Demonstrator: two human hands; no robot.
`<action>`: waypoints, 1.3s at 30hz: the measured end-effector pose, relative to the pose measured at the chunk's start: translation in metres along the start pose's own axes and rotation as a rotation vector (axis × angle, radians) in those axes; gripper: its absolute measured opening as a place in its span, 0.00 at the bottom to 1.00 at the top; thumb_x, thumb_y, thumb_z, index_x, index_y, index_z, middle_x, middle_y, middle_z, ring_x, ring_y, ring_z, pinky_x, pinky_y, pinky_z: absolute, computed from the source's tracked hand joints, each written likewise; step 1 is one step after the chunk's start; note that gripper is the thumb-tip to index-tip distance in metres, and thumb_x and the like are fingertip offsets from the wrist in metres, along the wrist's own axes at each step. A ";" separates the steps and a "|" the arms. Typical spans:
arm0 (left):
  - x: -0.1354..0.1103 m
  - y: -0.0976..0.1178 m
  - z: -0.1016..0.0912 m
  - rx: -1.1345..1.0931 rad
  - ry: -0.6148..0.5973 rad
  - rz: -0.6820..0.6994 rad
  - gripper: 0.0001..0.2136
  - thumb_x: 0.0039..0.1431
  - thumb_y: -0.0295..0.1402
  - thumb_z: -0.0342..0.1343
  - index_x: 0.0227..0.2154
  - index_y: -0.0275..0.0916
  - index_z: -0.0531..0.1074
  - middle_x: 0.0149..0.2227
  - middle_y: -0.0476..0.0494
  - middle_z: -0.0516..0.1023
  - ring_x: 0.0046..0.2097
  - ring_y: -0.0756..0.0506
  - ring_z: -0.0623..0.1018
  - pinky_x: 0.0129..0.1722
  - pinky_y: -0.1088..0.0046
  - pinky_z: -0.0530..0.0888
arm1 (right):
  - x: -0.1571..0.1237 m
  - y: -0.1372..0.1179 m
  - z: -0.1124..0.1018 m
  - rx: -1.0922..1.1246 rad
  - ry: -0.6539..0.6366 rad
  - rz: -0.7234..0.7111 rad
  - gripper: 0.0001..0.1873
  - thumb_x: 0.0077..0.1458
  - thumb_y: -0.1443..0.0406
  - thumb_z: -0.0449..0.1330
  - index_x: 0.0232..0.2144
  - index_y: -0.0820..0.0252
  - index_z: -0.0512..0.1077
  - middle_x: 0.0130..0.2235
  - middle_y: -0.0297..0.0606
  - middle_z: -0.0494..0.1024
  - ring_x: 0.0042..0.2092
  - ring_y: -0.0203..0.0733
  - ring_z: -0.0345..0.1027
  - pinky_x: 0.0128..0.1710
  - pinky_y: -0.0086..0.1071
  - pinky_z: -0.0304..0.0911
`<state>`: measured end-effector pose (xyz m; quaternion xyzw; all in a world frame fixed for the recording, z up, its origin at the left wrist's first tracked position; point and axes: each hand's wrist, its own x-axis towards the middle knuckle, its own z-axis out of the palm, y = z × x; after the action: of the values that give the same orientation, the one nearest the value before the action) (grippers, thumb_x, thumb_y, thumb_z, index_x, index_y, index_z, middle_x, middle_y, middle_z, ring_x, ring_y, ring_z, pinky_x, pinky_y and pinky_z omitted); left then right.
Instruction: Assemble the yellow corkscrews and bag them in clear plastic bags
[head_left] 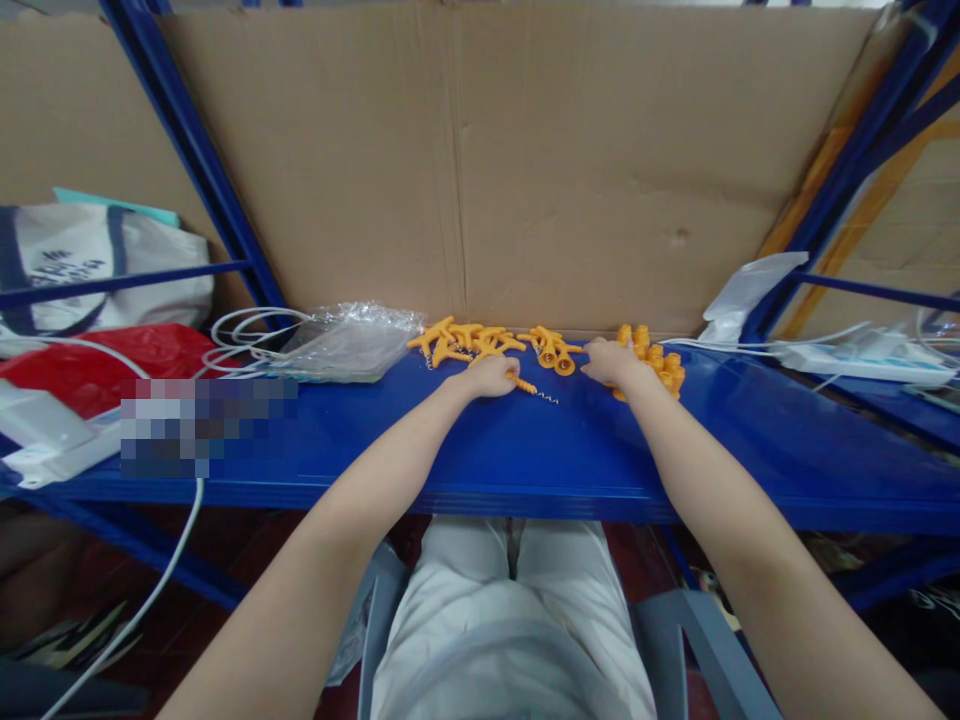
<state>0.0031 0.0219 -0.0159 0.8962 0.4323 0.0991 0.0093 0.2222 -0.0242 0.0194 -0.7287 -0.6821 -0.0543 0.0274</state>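
Observation:
My left hand (pixel 495 377) is closed around an orange corkscrew (pixel 527 386), its bare metal spiral pointing right above the blue shelf top (pixel 525 450). My right hand (pixel 609 362) is over the shelf with its fingers stretched to the left and apart. Its fingertips are close to a small group of orange corkscrew parts (pixel 551 345), some with ring-like open ends; whether they touch is unclear. Partly behind that hand stand several orange hollow pieces (pixel 664 368) in a cluster. Behind my left hand lies a heap of orange corkscrews (pixel 465 340) with T-shaped handles.
Clear plastic bags (pixel 345 345) and a coiled white cable (pixel 244 335) lie left of the heap. Further left are a red bag (pixel 142 355) and a cloth tote (pixel 90 265). Cardboard (pixel 465 170) walls the back. A white power strip (pixel 862 360) sits at right.

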 end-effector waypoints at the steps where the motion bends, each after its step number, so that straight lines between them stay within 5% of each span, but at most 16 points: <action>1: 0.000 0.000 0.000 0.000 -0.002 0.000 0.14 0.56 0.27 0.50 0.41 0.39 0.78 0.45 0.42 0.82 0.47 0.42 0.79 0.46 0.69 0.73 | 0.001 0.000 0.000 0.000 0.004 -0.009 0.23 0.61 0.68 0.56 0.59 0.64 0.72 0.62 0.56 0.70 0.64 0.60 0.63 0.65 0.59 0.50; 8: 0.000 0.002 -0.001 0.027 -0.022 0.001 0.15 0.56 0.26 0.49 0.42 0.39 0.77 0.45 0.41 0.82 0.47 0.42 0.79 0.46 0.69 0.73 | 0.002 -0.006 -0.002 0.029 0.001 -0.053 0.21 0.61 0.67 0.55 0.55 0.60 0.75 0.57 0.52 0.77 0.61 0.55 0.69 0.61 0.49 0.60; 17: -0.002 0.004 -0.002 0.009 -0.012 -0.041 0.12 0.57 0.27 0.51 0.42 0.39 0.75 0.44 0.42 0.81 0.46 0.42 0.79 0.45 0.69 0.73 | -0.013 -0.015 -0.011 -0.051 -0.118 -0.093 0.22 0.56 0.72 0.59 0.53 0.59 0.75 0.53 0.49 0.80 0.58 0.55 0.71 0.63 0.52 0.55; 22: -0.004 0.006 -0.003 -0.009 0.012 -0.088 0.11 0.57 0.30 0.54 0.43 0.40 0.72 0.43 0.42 0.81 0.45 0.41 0.79 0.42 0.69 0.73 | -0.012 -0.013 -0.014 0.002 -0.015 -0.097 0.21 0.58 0.69 0.58 0.54 0.60 0.71 0.56 0.54 0.77 0.60 0.58 0.68 0.65 0.59 0.48; 29: -0.008 0.007 -0.005 -0.028 0.046 -0.069 0.08 0.61 0.39 0.53 0.39 0.41 0.70 0.39 0.42 0.80 0.42 0.40 0.80 0.39 0.68 0.72 | -0.002 -0.008 -0.007 0.133 0.195 -0.151 0.23 0.56 0.67 0.61 0.54 0.63 0.65 0.51 0.54 0.78 0.56 0.58 0.70 0.57 0.51 0.60; 33: -0.007 0.005 -0.006 -0.018 0.064 -0.117 0.10 0.61 0.38 0.53 0.42 0.40 0.70 0.41 0.40 0.81 0.43 0.40 0.80 0.39 0.68 0.73 | -0.006 -0.009 -0.009 0.112 0.149 -0.191 0.19 0.54 0.69 0.61 0.50 0.61 0.69 0.52 0.52 0.76 0.54 0.55 0.71 0.52 0.42 0.64; 39: -0.007 0.003 -0.006 -0.006 0.080 -0.181 0.12 0.61 0.36 0.52 0.45 0.39 0.71 0.43 0.38 0.81 0.45 0.38 0.80 0.43 0.66 0.74 | -0.016 -0.019 -0.016 0.050 0.087 -0.215 0.16 0.54 0.72 0.61 0.46 0.62 0.74 0.51 0.50 0.76 0.55 0.54 0.70 0.54 0.42 0.64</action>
<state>-0.0002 0.0139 -0.0114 0.8488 0.5111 0.1350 0.0035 0.2017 -0.0403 0.0328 -0.6476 -0.7555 -0.0715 0.0691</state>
